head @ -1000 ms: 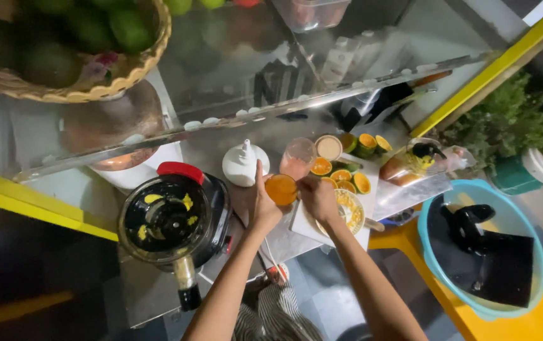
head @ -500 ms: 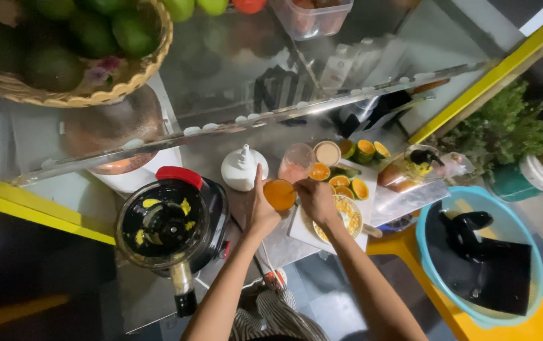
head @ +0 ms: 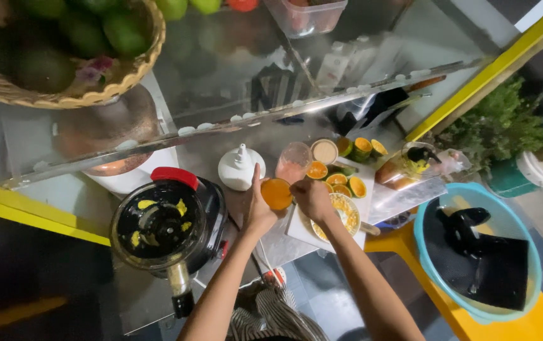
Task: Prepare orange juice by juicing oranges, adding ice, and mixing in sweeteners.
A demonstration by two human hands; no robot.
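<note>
Left hand (head: 257, 211): curled around the cup of orange juice (head: 277, 193), thumb up along its near side, holding it over the tabletop (head: 208, 158).
Right hand (head: 312, 199): fingers bunched at the cup's right rim; whether it pinches anything cannot be told.
Cup of orange juice: between both hands, just in front of a pink drink glass (head: 293, 161).
Strainer bowl (head: 346, 215): under the right wrist, on a white board (head: 303, 233).
Halved oranges (head: 337, 180): beyond the right hand, on the board.
White squeeze bottle (head: 238, 167): left of the pink glass.
Black juicer (head: 161, 224): left of the left forearm, pulp flecks inside.
Blue basin (head: 476, 252): far right, on a yellow stool.
</note>
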